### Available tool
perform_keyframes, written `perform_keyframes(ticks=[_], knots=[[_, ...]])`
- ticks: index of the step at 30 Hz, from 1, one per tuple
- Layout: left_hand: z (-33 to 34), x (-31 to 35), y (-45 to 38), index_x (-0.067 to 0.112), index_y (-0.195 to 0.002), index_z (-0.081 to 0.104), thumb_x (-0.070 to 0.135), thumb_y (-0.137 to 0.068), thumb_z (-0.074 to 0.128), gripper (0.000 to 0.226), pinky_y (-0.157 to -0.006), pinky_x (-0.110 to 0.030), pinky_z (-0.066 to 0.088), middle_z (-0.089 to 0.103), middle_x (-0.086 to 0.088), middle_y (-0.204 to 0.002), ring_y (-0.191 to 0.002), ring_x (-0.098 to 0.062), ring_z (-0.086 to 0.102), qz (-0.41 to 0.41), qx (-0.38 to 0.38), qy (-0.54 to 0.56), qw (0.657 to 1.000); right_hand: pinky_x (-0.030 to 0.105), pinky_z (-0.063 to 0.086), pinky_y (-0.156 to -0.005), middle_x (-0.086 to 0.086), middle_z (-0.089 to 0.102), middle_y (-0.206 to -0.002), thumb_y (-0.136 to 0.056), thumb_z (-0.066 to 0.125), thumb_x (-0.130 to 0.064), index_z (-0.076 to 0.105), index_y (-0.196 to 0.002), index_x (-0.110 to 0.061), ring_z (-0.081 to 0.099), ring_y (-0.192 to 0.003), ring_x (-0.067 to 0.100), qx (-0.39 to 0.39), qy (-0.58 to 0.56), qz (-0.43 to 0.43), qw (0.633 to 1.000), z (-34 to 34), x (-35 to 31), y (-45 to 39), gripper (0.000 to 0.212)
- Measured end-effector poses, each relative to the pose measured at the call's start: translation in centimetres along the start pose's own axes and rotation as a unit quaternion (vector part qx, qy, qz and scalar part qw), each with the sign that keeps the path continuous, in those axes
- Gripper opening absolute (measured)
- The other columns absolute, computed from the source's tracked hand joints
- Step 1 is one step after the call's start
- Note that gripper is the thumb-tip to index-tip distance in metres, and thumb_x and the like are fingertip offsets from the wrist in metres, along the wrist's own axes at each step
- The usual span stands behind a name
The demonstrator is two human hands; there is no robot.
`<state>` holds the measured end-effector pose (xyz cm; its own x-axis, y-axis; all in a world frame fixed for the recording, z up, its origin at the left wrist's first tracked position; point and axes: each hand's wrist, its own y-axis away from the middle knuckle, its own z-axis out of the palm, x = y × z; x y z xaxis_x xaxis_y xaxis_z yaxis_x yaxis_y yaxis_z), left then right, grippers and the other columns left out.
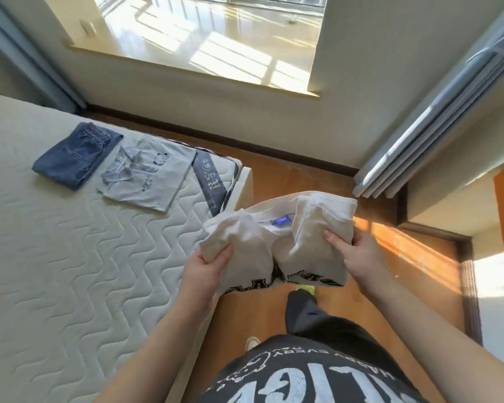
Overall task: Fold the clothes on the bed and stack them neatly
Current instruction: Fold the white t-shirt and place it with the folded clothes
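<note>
Head view: both hands, left hand (207, 264) and right hand (358, 254), have fingers clamped on a folded white shirt (274, 242) at frame centre, off the bed (56, 257); folded jeans (76, 155) and grey shirt (149, 175) lie upper left.

Both hands, L (208, 267) & R (358, 257), raised fwd, fingers clenched, thumbs on top.

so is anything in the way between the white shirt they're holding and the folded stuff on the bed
Nothing visible is. The white shirt is held in the air by the left hand and right hand just off the mattress corner. Only bare mattress lies between it and the grey shirt and folded jeans.
</note>
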<state>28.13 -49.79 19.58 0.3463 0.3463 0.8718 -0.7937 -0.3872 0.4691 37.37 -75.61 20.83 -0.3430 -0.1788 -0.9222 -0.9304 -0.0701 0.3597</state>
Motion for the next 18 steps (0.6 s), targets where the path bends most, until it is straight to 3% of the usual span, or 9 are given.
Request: perform_keyframes(ticks=[5,12,16,18], knots=[[3.5,2.2,-6.6,0.011,-0.097,0.07,0.003,-0.089,0.068,0.012,-0.057,-0.022,0.056,0.077,-0.002,-0.084,-0.073,-0.013,0.073,-0.019,0.061,0.02,0.998,0.027,0.053,-0.067,-0.019,0.073,-0.089,-0.085,0.074,-0.036,0.07,-0.088,-0.038,0.069,-0.079,0.004,-0.034,0.024,0.016,0.999,0.0,-2.2,-9.9,0.005],[6.9,6.1,-13.0,0.006,-0.101,0.072,0.007,-0.088,0.07,0.013,-0.062,-0.028,0.058,0.076,-0.012,-0.092,-0.08,-0.021,0.073,-0.029,0.145,0.058,0.987,0.043,0.057,-0.084,-0.007,0.074,-0.101,-0.085,0.073,-0.035,0.069,-0.106,-0.029,0.068,-0.097,0.019,-0.162,0.065,0.028,0.984,1.3,-8.1,-21.2,0.023],[6.5,7.3,-15.1,0.007,-0.098,0.071,0.003,-0.088,0.068,0.011,-0.056,-0.025,0.057,0.077,-0.009,-0.084,-0.073,-0.018,0.074,-0.014,0.212,0.107,0.971,0.041,0.058,-0.085,-0.006,0.076,-0.096,-0.087,0.072,-0.027,0.073,-0.102,-0.024,0.071,-0.096,0.021,-0.248,0.099,0.004,0.964,4.9,-11.6,-26.3,0.015],[5.5,7.7,-16.1,0.008,-0.099,0.072,0.006,-0.087,0.072,0.012,-0.062,-0.028,0.059,0.077,-0.01,-0.088,-0.077,-0.021,0.074,-0.015,0.247,0.113,0.962,0.044,0.058,-0.086,-0.005,0.076,-0.095,-0.088,0.072,-0.025,0.073,-0.1,-0.024,0.071,-0.094,0.021,-0.275,0.112,-0.004,0.955,7.3,-12.8,-28.3,0.011]])
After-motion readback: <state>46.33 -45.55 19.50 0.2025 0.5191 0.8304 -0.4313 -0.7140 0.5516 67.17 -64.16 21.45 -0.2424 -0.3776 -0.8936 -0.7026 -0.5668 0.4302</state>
